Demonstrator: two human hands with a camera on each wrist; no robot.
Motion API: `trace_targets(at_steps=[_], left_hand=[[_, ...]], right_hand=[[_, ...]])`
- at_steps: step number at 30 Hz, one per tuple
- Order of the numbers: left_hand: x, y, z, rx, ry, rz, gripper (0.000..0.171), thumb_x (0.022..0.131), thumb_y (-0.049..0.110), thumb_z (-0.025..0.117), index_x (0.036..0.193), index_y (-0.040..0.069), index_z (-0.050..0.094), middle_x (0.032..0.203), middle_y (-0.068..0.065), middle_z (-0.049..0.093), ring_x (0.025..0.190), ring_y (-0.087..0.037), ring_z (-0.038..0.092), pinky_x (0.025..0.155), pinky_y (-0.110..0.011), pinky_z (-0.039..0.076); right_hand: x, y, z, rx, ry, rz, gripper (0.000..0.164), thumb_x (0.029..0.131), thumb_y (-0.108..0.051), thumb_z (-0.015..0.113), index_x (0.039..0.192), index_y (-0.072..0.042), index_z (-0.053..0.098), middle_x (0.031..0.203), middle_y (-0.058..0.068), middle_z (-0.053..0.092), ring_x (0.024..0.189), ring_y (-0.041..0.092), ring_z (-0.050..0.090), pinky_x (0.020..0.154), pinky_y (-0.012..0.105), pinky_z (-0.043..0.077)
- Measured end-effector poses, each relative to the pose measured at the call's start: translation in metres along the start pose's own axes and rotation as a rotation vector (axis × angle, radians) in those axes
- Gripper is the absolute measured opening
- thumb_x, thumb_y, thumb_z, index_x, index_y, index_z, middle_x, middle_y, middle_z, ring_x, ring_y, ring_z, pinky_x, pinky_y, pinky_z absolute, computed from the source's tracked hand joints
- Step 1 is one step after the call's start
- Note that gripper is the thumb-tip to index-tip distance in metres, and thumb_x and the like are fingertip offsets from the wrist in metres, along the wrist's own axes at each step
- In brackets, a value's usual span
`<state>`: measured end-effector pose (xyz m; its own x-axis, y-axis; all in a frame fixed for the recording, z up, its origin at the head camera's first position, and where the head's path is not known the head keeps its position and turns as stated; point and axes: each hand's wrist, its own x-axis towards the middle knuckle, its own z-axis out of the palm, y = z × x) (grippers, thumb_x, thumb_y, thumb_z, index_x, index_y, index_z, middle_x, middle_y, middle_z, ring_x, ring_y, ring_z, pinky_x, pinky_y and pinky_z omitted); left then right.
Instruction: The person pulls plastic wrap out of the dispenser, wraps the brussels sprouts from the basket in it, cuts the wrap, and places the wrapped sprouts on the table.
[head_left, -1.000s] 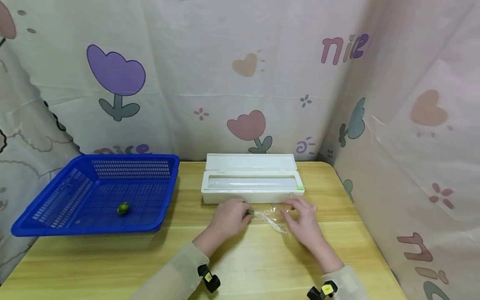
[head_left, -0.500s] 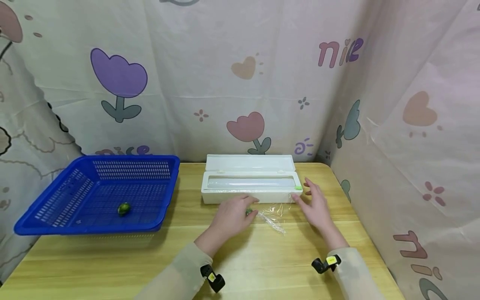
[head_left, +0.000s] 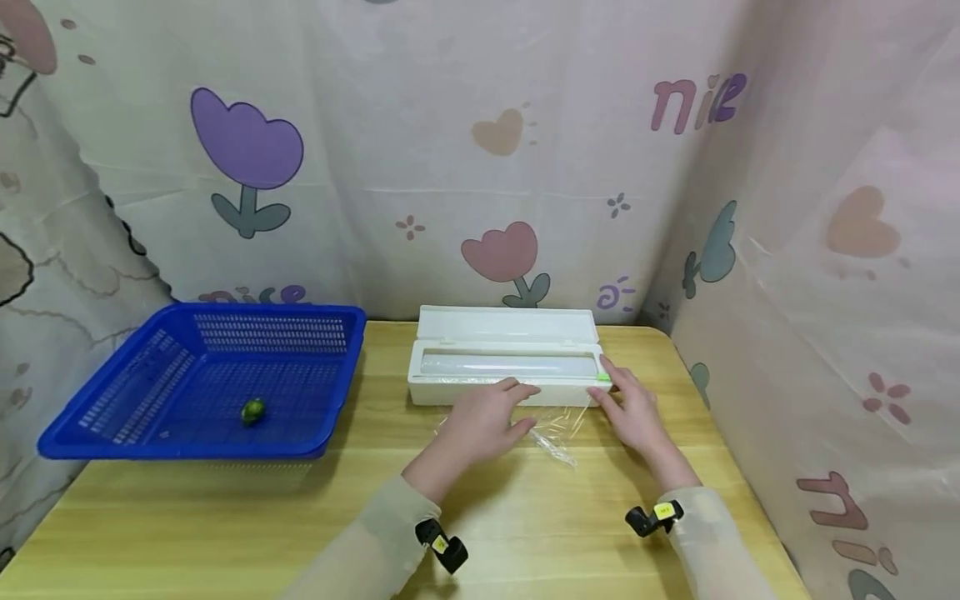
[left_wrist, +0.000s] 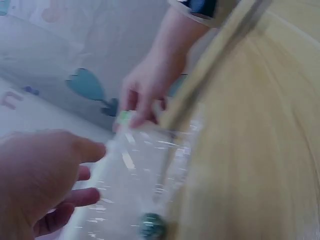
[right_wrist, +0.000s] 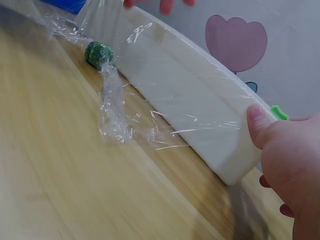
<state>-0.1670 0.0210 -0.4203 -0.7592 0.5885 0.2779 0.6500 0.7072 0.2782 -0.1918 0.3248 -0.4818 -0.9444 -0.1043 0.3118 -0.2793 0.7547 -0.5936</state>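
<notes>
A white cling film dispenser box [head_left: 506, 393] stands on the table with its lid up and a roll inside. A sheet of cling film [right_wrist: 165, 110] hangs from its front edge. A small round green vegetable [right_wrist: 99, 54] lies in the film, which is twisted beside it; my left hand hides it in the head view. My left hand [head_left: 480, 425] is over the film with fingers spread, holding nothing. My right hand [head_left: 636, 417] grips the box's right end, thumb on the front and fingers above, by the green slider cutter [right_wrist: 279, 112].
A blue plastic basket [head_left: 341, 400] stands on the left of the table, with another small green vegetable [head_left: 252, 411] in it. Behind the wooden table [head_left: 225, 533] and along its right side hangs a patterned cloth [head_left: 375, 100].
My right hand has let go of the film and moved up and right to the box's end. My left hand has released the green vegetable and moved slightly right, fingers spreading.
</notes>
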Motion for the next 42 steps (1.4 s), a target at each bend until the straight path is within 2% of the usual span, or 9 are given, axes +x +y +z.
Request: trace_targets(at_steps=[3, 8, 11, 15, 24, 30, 34, 39, 42], left_hand=[[-0.013, 0.011, -0.022, -0.017, -0.008, -0.018, 0.048, 0.101, 0.043, 0.072, 0.144, 0.021, 0.065, 0.125, 0.002, 0.071, 0.079, -0.010, 0.064, 0.056, -0.022, 0.045], [-0.052, 0.018, -0.058, -0.092, 0.161, -0.122, 0.042, 0.098, 0.037, 0.078, 0.137, 0.022, 0.070, 0.118, 0.007, 0.072, 0.087, -0.009, 0.068, 0.062, -0.024, 0.049], [-0.071, 0.012, -0.063, -0.100, 0.229, -0.169, 0.040, 0.096, 0.037, 0.081, 0.133, 0.024, 0.073, 0.116, 0.010, 0.072, 0.083, -0.007, 0.068, 0.060, -0.023, 0.049], [-0.076, 0.005, -0.057, -0.091, 0.218, -0.172, 0.039, 0.096, 0.041, 0.081, 0.131, 0.025, 0.074, 0.115, 0.011, 0.071, 0.081, -0.006, 0.068, 0.057, -0.021, 0.046], [-0.059, -0.001, -0.050, -0.113, 0.149, -0.145, 0.044, 0.098, 0.041, 0.078, 0.139, 0.028, 0.069, 0.123, 0.013, 0.070, 0.084, -0.004, 0.067, 0.059, -0.022, 0.048], [-0.036, 0.000, -0.041, -0.168, 0.110, -0.086, 0.051, 0.100, 0.038, 0.075, 0.146, 0.020, 0.063, 0.134, 0.005, 0.068, 0.081, -0.009, 0.069, 0.062, -0.023, 0.050], [-0.018, -0.001, -0.030, -0.173, 0.096, -0.063, 0.053, 0.101, 0.040, 0.074, 0.148, 0.021, 0.062, 0.136, 0.005, 0.068, 0.079, -0.005, 0.066, 0.065, -0.025, 0.052], [0.004, -0.001, -0.017, -0.152, 0.062, -0.056, 0.059, 0.102, 0.048, 0.070, 0.153, 0.023, 0.056, 0.144, 0.004, 0.063, 0.075, -0.004, 0.066, 0.079, -0.037, 0.058], [0.016, 0.002, -0.008, -0.114, 0.021, -0.038, 0.063, 0.103, 0.052, 0.066, 0.157, 0.022, 0.052, 0.151, 0.002, 0.059, 0.093, -0.015, 0.073, 0.092, -0.045, 0.058]], right_hand=[[-0.005, 0.005, -0.004, 0.000, 0.013, 0.016, 0.066, 0.107, -0.031, 0.066, 0.163, -0.005, 0.039, 0.132, 0.020, 0.063, 0.109, 0.037, 0.063, 0.099, 0.062, 0.037], [-0.007, 0.009, -0.006, 0.021, -0.022, 0.042, 0.069, 0.106, -0.035, 0.067, 0.163, -0.008, 0.039, 0.131, 0.019, 0.063, 0.110, 0.037, 0.062, 0.100, 0.064, 0.035], [-0.001, 0.008, -0.002, 0.043, -0.036, 0.034, 0.070, 0.106, -0.038, 0.066, 0.164, -0.010, 0.038, 0.133, 0.019, 0.062, 0.111, 0.036, 0.062, 0.100, 0.063, 0.039], [0.004, 0.008, -0.002, 0.054, -0.026, 0.029, 0.069, 0.106, -0.034, 0.068, 0.163, -0.009, 0.039, 0.132, 0.020, 0.063, 0.109, 0.034, 0.062, 0.093, 0.057, 0.046], [0.004, 0.005, -0.001, 0.077, -0.038, 0.045, 0.069, 0.103, -0.030, 0.072, 0.162, -0.009, 0.042, 0.131, 0.017, 0.064, 0.103, 0.029, 0.063, 0.088, 0.048, 0.050], [0.004, 0.004, 0.000, 0.092, -0.034, 0.056, 0.069, 0.103, -0.032, 0.072, 0.162, -0.009, 0.042, 0.124, 0.015, 0.065, 0.101, 0.027, 0.062, 0.087, 0.046, 0.050], [0.003, 0.005, 0.001, 0.089, -0.030, 0.053, 0.069, 0.103, -0.031, 0.072, 0.161, -0.008, 0.042, 0.122, 0.015, 0.066, 0.099, 0.026, 0.061, 0.084, 0.043, 0.049], [0.004, 0.005, 0.000, 0.076, -0.020, 0.051, 0.068, 0.103, -0.030, 0.072, 0.161, -0.008, 0.043, 0.127, 0.016, 0.065, 0.098, 0.025, 0.061, 0.083, 0.043, 0.049], [0.005, 0.004, -0.002, 0.081, -0.018, 0.047, 0.068, 0.103, -0.029, 0.072, 0.161, -0.008, 0.043, 0.129, 0.016, 0.065, 0.098, 0.026, 0.061, 0.084, 0.042, 0.049]])
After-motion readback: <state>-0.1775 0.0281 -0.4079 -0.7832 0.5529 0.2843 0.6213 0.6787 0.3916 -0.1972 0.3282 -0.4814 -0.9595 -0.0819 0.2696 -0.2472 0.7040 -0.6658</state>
